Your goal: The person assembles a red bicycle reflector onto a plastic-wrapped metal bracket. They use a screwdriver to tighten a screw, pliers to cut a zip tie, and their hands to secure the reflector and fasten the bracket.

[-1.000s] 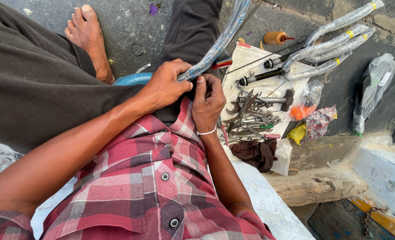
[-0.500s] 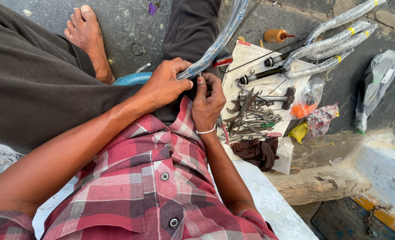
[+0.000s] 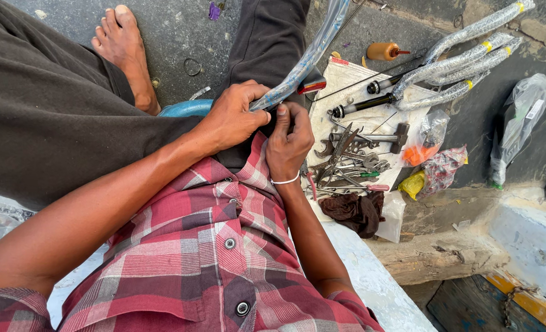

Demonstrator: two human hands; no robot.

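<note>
Just above the middle of the frame, the left hand point(image 3: 233, 117) is curled shut around the lower end of a long curved metal strip wrapped in clear plastic point(image 3: 310, 58), which runs from the lap up to the top edge; that grip looks meant to steady it against the thigh. The right hand point(image 3: 289, 140) meets the same end from below, its fingers pinched closed on the wrapping there, seemingly working at it, though what lies between the fingertips is hidden. To the right, a pile of spanners point(image 3: 347, 163) lies on a white cloth point(image 3: 347, 77), within easy reach. Against the pictures from a moment earlier, both hands hold nearly the same pose and nothing has visibly shifted.
</note>
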